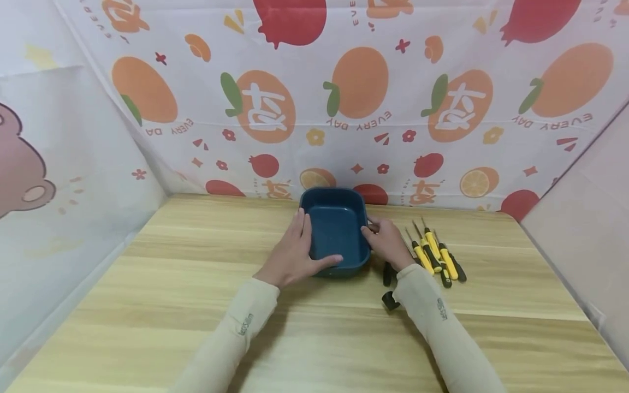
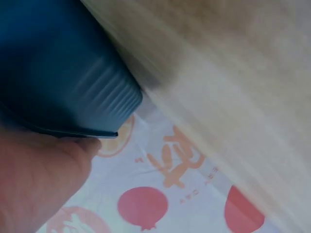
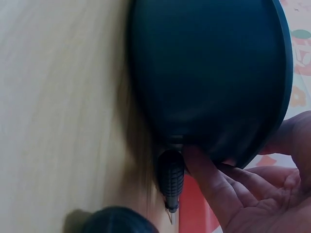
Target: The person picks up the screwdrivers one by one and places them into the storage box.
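Note:
A dark blue rounded-square plastic bin [image 1: 334, 229] stands upright on the wooden table against the printed backdrop. My left hand [image 1: 295, 254] lies along its left side with straight fingers, the thumb stretched over the near rim. On the right side, my right hand [image 1: 388, 240] pinches the rim, thumb over the edge and fingers against the outer wall, as the right wrist view shows. Close below those fingers is a black-handled tool [image 3: 171, 179] with a thin metal shaft. In the left wrist view, the bin's ribbed outer wall [image 2: 97, 97] appears above part of the left hand [image 2: 43, 174].
Several yellow-and-black screwdrivers [image 1: 432, 254] lie in a cluster right of my right hand. A short black object [image 1: 390, 301] sits near the right sleeve. Wood tabletop [image 1: 196, 305] extends left and in front; the fruit-print cloth [image 1: 314, 109] hangs behind the table's back edge.

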A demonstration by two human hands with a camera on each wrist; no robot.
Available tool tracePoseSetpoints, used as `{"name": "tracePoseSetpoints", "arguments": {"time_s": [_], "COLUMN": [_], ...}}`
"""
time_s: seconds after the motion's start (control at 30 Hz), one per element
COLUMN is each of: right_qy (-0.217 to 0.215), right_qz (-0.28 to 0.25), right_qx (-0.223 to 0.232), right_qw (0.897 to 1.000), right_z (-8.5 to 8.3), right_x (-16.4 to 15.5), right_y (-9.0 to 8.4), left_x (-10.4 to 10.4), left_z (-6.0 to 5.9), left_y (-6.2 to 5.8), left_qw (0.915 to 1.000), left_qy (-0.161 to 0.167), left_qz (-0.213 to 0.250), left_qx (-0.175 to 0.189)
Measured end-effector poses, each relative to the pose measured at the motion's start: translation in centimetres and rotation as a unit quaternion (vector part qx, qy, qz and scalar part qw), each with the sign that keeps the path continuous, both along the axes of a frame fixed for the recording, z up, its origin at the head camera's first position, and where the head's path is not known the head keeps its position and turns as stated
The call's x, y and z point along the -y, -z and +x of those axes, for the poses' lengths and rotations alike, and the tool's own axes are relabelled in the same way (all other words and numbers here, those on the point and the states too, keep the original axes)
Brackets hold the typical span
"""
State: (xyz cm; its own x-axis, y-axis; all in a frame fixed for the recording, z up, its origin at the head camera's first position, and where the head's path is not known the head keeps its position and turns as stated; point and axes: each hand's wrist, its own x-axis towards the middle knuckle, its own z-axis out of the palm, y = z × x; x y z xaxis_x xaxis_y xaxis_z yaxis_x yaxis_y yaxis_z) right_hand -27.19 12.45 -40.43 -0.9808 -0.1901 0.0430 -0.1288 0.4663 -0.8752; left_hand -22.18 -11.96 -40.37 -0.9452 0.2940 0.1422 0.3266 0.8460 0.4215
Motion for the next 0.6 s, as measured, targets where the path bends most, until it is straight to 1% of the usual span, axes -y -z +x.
{"name": "tracePoseSetpoints", "arguments": {"time_s": [0.07, 0.17, 0.3, 0.4, 0.5, 0.6], "right_qy": [0.001, 0.005, 0.008, 0.005, 0.002, -0.004], "right_qz": [0.014, 0.032, 0.036, 0.029, 0.021, 0.022], "right_qx": [-0.005, -0.014, -0.017, -0.009, -0.002, -0.002], "right_qw": [1.000, 0.999, 0.999, 1.000, 1.000, 1.000], "right_z": [0.04, 0.00, -0.21, -0.23, -0.15, -0.29], "right_x": [0.00, -0.08, -0.15, -0.06, 0.04, -0.10], "right_y": [-0.02, -0.15, -0.29, -0.30, -0.29, -0.17], "left_x": [-0.10, -0.14, -0.13, -0.02, 0.15, 0.29], "left_z": [0.27, 0.48, 0.46, 0.37, 0.29, 0.29], "left_y": [-0.02, -0.12, -0.29, -0.31, -0.23, -0.13], "left_qw": [1.0000, 1.0000, 0.9999, 0.9996, 0.9990, 0.9988], "left_qy": [0.000, 0.001, 0.007, 0.017, 0.022, 0.021], "left_qz": [-0.009, -0.009, -0.014, -0.003, 0.019, 0.031], "left_qx": [-0.004, -0.003, -0.003, -0.021, -0.035, -0.032]}}
